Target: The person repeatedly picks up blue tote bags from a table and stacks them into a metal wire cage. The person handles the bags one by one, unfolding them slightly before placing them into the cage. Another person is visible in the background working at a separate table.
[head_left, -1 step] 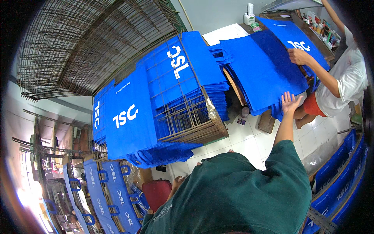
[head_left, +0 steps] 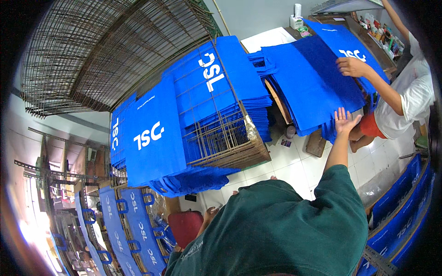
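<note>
My right hand (head_left: 344, 122) reaches forward with its palm up and fingers spread, at the near right edge of a pile of plain blue fabric bag pieces (head_left: 294, 87). Nothing is held in it. Low beside my body and the dark red chair (head_left: 185, 229), my left hand (head_left: 210, 214) shows only in part; its fingers are mostly hidden. Across the pile at the right, a co-worker's hand (head_left: 351, 67) hovers over a blue bag with white lettering (head_left: 352, 55).
Printed blue bags (head_left: 152, 138) cover a wire drying rack (head_left: 221, 133) at left centre, with raised wire grids (head_left: 110, 50) above. More blue bags (head_left: 138, 221) lie at lower left and along the right side (head_left: 400, 221). A bottle (head_left: 290, 132) stands on the tiled floor.
The co-worker's hand has shifted slightly left. My right hand has barely moved, a touch to the right.
</note>
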### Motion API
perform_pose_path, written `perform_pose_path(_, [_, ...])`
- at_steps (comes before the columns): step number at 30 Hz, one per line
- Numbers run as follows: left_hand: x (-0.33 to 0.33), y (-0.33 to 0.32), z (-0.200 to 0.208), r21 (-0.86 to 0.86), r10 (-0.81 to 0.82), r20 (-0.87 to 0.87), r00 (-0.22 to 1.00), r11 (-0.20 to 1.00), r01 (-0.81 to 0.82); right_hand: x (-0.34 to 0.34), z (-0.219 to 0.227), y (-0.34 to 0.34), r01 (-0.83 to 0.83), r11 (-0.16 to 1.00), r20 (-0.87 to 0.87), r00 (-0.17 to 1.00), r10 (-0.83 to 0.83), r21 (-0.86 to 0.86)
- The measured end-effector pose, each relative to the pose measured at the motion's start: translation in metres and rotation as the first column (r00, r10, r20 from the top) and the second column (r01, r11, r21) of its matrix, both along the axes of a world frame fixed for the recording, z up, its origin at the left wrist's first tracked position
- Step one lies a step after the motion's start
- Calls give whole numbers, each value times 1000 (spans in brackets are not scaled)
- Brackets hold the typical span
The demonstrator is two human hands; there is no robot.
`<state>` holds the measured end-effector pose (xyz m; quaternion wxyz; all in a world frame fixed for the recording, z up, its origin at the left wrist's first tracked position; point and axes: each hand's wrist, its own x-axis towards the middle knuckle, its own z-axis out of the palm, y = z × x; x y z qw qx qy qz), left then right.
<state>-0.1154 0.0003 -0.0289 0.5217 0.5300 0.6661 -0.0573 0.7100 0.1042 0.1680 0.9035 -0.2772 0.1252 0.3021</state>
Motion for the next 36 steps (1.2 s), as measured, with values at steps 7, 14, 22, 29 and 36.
perform_pose_path(7, [-5, -47, 0, -24, 391, 230, 891, 918, -396, -6, 12, -12, -84, 837, -85, 984, 154, 541])
perform_pose_path(14, [57, -45, 74, 248, 107, -192, 976, 967, -58, 70, -103, -35, -185, 971, -16, 983, 185, -148])
perform_pose_path(22, [195, 57, 231, 375, 4, 531, 847, 896, -239, 75, 86, -29, -146, 988, 493, 864, 100, 56])
perform_pose_path(29, [321, 118, 315, -203, -23, 872, 489, 892, 403, -28, 309, -95, 4, 995, 662, 746, -70, 101])
perform_pose_path(36, [376, 142, 351, -369, 587, 809, -34, 551, 749, -88, 379, -248, 513, 853, 959, 178, -220, 101])
